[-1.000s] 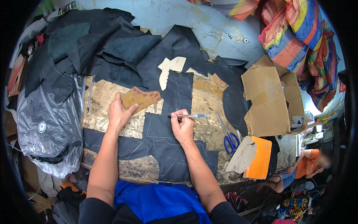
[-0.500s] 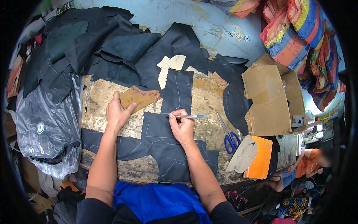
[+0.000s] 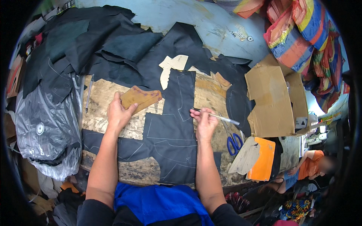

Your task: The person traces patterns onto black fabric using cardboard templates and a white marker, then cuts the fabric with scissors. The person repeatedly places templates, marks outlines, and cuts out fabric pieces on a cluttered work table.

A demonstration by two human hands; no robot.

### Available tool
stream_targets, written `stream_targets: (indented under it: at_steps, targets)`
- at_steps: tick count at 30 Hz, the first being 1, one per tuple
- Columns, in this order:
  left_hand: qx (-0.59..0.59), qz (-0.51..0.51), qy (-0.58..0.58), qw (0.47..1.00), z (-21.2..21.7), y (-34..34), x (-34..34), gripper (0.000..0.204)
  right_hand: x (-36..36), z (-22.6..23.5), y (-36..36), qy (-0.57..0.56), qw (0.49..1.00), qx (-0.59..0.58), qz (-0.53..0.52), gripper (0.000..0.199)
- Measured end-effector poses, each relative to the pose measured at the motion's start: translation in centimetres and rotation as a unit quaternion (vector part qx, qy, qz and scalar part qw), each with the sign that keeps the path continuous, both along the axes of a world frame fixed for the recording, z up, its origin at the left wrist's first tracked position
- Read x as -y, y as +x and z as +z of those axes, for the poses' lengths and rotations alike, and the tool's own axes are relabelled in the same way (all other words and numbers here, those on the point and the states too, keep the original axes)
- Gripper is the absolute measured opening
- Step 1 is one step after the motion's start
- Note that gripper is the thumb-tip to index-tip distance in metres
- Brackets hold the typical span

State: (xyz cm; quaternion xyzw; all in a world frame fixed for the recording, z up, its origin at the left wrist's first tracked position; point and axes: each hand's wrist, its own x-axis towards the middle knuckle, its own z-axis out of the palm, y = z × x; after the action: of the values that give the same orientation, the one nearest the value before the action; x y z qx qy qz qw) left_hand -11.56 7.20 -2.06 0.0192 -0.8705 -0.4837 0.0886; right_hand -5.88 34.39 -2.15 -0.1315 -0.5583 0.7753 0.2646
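Near the middle of the frame, the left hand (image 3: pixel 120 113) has its thumb on top of a brown template (image 3: pixel 141 98) and its fingers along the left edge, gripping that end so the shaped outline stays uncovered on the upper and right sides. The template sits just up and to the right of this hand, left of a marked black sheet (image 3: pixel 171 128) that spreads down the centre of the frame; holding it aside probably keeps the drawn lines in view. Right of centre, the right hand (image 3: pixel 205 122) is closed around a pen (image 3: pixel 228 120), pinching it near its dark end, which points left toward the light lines on the sheet; whether the tip touches is too small to tell. The pen's clear barrel slants out to the lower right of that hand, over part of the scissors (image 3: pixel 234 144), whose blue handles face the lower edge, perhaps for an easy reach. A cream template (image 3: pixel 172 67) lies at upper centre, beyond both hands, and a second pen (image 3: pixel 89 94) rests at the left of the worktop (image 3: pixel 109 98), likely parked there out of the way.
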Motion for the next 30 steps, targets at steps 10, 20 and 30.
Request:
stream_targets:
  at_steps: [10, 20, 30]
  targets:
    - [0.019, -0.141, 0.339, 0.930, 1.5, 0.5, -0.8, 0.032, -2.5, 2.7, 2.2, 0.077, 0.993, 0.063, 0.067, 0.010]
    - [-0.152, -0.166, -0.228, 0.947, 4.5, 6.5, -6.5, 0.069, -2.1, 3.5, 6.7, 0.490, 0.858, 0.080, 0.134, 0.034]
    - [-0.072, -0.424, -0.320, 0.844, 2.0, 11.3, -9.6, 0.082, -2.7, 1.4, 5.9, 0.429, 0.892, 0.076, 0.122, 0.024]
